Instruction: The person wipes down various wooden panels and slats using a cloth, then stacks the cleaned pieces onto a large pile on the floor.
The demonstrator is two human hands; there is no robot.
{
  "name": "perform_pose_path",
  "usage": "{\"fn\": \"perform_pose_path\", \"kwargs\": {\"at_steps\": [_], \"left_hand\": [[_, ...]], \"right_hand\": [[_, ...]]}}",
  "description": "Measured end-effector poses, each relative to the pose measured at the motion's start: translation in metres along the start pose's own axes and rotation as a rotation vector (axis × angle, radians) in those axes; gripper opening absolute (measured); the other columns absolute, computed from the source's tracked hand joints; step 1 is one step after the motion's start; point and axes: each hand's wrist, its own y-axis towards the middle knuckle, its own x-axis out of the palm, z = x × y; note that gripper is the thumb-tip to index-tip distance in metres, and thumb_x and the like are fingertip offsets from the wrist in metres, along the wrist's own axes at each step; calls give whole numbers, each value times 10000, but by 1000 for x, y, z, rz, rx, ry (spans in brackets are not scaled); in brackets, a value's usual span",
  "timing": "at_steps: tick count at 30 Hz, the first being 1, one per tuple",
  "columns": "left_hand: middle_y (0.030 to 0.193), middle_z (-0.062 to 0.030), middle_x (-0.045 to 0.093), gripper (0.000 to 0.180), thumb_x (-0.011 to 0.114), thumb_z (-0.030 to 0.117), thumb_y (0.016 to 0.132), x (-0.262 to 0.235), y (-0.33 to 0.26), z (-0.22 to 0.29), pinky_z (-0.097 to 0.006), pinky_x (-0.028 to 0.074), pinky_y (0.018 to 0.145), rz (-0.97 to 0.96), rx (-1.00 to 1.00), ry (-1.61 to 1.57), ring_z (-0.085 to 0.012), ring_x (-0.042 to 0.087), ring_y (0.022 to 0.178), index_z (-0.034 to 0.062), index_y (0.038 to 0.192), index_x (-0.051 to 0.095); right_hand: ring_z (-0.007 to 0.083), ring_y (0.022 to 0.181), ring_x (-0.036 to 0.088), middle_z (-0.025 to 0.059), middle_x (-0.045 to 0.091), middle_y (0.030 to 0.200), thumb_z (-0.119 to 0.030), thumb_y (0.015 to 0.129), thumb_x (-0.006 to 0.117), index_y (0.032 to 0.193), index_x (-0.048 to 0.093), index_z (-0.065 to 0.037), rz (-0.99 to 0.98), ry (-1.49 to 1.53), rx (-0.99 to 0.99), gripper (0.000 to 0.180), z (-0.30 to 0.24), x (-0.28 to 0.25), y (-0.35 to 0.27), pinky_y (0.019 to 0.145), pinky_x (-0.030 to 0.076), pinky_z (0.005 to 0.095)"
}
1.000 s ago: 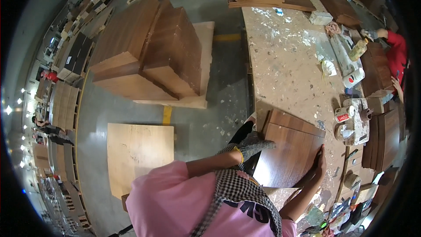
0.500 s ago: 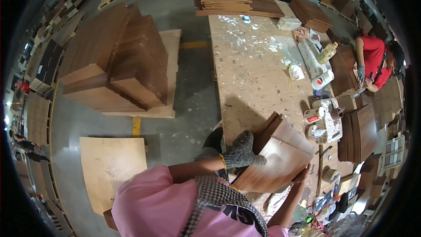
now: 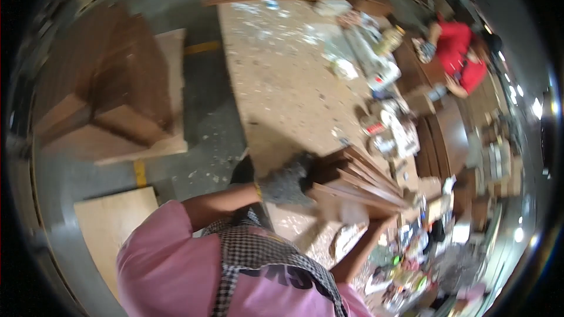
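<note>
Hands [image 3: 286, 183] on tilted panels [image 3: 358, 179]

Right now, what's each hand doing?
Left hand: gloved, closed on the near edge of the stack of wooden boards.
Right hand: under the stack's far end; its fingers cannot be told.
</note>
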Motion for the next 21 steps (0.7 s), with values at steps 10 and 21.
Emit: {"fn": "perform_pose_path", "kwargs": {"at_steps": [10,21], "left_hand": [[1353,-77,449,927,866,215,744,28,-20,-44,-376,438,1057,66,-460,-651,-209,460,1248,80,1445,276],[1416,-193,359,1180,889,499,632,31,-11,-29,-444,288,1145,-106,-262,21,-344,349,1340,12,1482,230]], "right_hand": [[269,1047,629,130,657,1146,-389,975,424,1186,611,4,254,-106,-345,484,8,1,-24,923,504,397],[199,1073,590,34,643,1135,-428,999,436,1202,606,-66,98,-130,-91,448,-1,-24,-43,924,460,350]]}}
